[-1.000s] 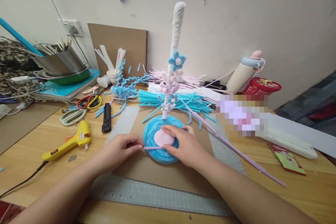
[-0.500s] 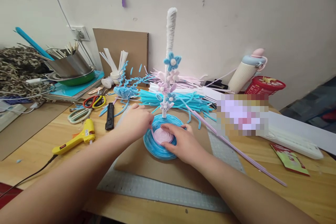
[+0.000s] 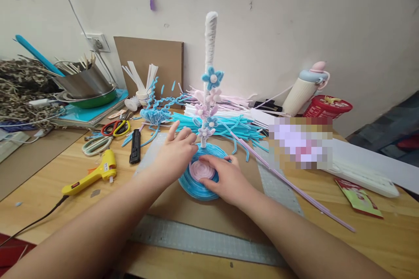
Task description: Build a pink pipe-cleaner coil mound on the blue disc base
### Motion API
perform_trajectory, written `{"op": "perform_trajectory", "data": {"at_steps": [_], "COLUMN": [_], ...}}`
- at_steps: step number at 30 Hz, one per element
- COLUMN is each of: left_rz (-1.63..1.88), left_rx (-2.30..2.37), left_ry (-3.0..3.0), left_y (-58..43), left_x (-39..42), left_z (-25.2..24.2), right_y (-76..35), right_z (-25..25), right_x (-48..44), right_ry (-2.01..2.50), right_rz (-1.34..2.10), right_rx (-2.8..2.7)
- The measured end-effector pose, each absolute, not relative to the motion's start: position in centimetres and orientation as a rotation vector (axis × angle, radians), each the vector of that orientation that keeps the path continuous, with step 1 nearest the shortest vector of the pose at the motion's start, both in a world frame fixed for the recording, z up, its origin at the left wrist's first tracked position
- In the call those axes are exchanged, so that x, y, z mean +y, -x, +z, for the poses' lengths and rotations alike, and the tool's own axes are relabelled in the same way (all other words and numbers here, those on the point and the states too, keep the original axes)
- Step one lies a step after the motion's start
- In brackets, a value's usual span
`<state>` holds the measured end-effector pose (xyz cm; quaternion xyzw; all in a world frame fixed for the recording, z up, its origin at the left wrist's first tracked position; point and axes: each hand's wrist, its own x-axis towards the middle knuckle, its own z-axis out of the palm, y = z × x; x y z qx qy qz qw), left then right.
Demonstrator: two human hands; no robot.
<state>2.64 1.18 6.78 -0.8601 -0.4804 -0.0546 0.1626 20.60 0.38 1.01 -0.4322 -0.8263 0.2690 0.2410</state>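
A round blue coiled pipe-cleaner base point(image 3: 196, 185) lies on a brown cardboard sheet point(image 3: 203, 213). A pink coil point(image 3: 200, 170) sits on its middle. A white wrapped stem point(image 3: 210, 39) rises from the base, with blue and pink flowers point(image 3: 212, 77) on it. My left hand point(image 3: 176, 154) rests on the base's left rim; thumb and forefinger pinch the pink strand at the coil's edge, the other fingers spread. My right hand point(image 3: 229, 178) presses flat on the coil's right side, fingers together.
A yellow glue gun point(image 3: 93, 174), a black utility knife point(image 3: 134, 146) and scissors point(image 3: 108, 133) lie to the left. Blue and pink pipe cleaners point(image 3: 225, 124) are heaped behind the base. A long lilac stick point(image 3: 294, 187) slants right. A cutting mat point(image 3: 203, 239) lies under the cardboard.
My left hand moved from the base's near left round to its far left rim, carrying the pink strand round the coil. My right hand stayed pressing on the coil.
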Motion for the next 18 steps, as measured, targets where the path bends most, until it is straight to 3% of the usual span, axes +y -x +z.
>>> {"op": "perform_trajectory", "data": {"at_steps": [4, 8, 18], "left_rz": [-0.456, -0.49, -0.71], "left_rx": [-1.743, -2.208, -2.124], "left_ry": [2.326, 2.442, 2.496], "left_y": [-2.0, -1.4, -1.7], "left_x": [0.8, 0.4, -2.7], "left_z": [5.7, 4.3, 3.0], "right_y": [-20.6, -20.5, -20.6], "right_z": [1.1, 1.1, 1.1], "right_x": [0.4, 0.3, 0.1], "right_ry": [1.187, 1.217, 1.209], "right_rz": [0.739, 0.724, 0.697], "right_rx": [-2.26, -2.264, -2.254]}}
